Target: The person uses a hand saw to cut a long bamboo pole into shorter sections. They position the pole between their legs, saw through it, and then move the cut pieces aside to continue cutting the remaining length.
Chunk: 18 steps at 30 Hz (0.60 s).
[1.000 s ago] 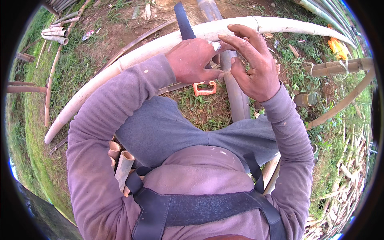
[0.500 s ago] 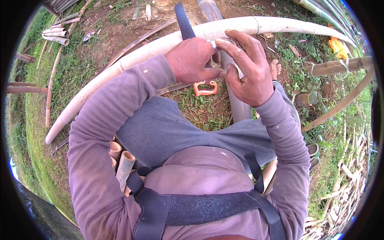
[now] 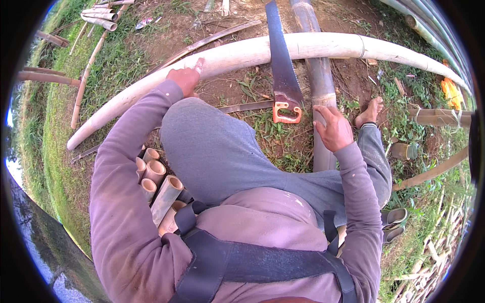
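A long, pale bamboo pole (image 3: pixel 242 54) arcs across the view. My left hand (image 3: pixel 184 81) is closed on its left part, one digit lying over the top and the rest curled low beside my knee, partly hidden. Against the pole leans a handsaw (image 3: pixel 284 63), blade up, its orange handle (image 3: pixel 287 113) down near the grass. Just right of the saw, a thicker dark bamboo pole (image 3: pixel 323 146) runs away from me beneath the pale one. My right hand (image 3: pixel 334 130) is over its right side, fingers apart and slightly bent, holding nothing.
Short cut bamboo tubes (image 3: pixel 154 171) are bunched beside my left thigh. More tubes (image 3: pixel 101 17) lie at the far left. A thin bamboo strip (image 3: pixel 217 36) rests behind the pale pole. On the right are a tied bamboo rail (image 3: pixel 439 117), a yellow bag (image 3: pixel 451 93) and sandals (image 3: pixel 394 222).
My hands, close together before, have parted: the left moved left onto the pale pole, the right came down nearer me. The saw blade and handle are now fully uncovered. The view has shifted.
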### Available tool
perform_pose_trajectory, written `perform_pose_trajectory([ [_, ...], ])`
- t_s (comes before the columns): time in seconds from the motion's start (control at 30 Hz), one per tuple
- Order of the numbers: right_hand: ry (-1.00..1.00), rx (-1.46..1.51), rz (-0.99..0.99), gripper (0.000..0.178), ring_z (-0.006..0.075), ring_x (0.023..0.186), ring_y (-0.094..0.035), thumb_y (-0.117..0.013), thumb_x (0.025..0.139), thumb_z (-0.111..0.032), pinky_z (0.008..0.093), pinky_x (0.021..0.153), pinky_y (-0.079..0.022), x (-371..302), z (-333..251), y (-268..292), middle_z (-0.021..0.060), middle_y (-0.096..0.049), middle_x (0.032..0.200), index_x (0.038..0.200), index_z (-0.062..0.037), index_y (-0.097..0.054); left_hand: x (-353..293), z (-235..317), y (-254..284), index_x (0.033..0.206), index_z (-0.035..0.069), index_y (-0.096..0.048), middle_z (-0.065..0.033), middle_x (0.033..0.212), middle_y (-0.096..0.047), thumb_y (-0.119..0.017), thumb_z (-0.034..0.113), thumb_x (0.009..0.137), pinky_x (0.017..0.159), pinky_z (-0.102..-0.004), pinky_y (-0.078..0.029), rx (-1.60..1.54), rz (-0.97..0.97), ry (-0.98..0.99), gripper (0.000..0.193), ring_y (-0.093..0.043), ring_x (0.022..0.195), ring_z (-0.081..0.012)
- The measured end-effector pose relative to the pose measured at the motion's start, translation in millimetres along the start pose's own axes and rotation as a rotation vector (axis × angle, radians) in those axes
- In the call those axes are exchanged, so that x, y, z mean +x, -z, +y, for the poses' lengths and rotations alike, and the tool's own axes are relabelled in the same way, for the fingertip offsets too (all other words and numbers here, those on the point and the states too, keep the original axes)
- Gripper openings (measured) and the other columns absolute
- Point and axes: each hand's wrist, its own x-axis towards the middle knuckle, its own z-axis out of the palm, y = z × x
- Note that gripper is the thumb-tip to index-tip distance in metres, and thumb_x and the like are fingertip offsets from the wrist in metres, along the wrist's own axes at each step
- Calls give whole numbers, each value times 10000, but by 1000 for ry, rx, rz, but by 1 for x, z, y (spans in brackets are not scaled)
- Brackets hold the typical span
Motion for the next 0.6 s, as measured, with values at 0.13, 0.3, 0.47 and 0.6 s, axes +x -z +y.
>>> perform_pose_trajectory([
  [0.13,-55,59,-332,239,418,986,-718,-707,1006,-244,515,855,-576,-13,18,-52,194,-720,1054,1158,-64,-747,-25,-1,-46,1644,198,-428,-255,1403,-673,-760,503,963,1054,-541,-546,-437,273,34,817,-686,1249,-442],
  [0.3,-13,-162,-366,412,417,1152,-684,-739,973,-255,506,998,-565,-2,40,-140,202,-695,1245,1323,-49,-672,-12,2,-60,1559,200,-526,-203,1334,-691,-762,437,962,1091,-501,-519,-461,659,-9,685,-666,1251,-391],
  [0.47,-199,-369,-455,616,365,1376,-540,-762,939,-272,533,1110,-484,-5,31,-188,112,-609,1392,1489,-84,-557,27,1,-62,1524,211,-565,-121,1448,-636,-835,401,899,1139,-492,-469,-331,911,-99,706,-608,1335,-358],
  [0.6,-70,-524,-299,474,338,1316,-556,-610,988,-197,534,1076,-427,-8,37,-203,99,-632,1297,1458,-137,-592,61,16,-43,1580,210,-496,-110,1525,-572,-898,467,810,1191,-517,-405,-272,848,-38,907,-546,1411,-327],
])
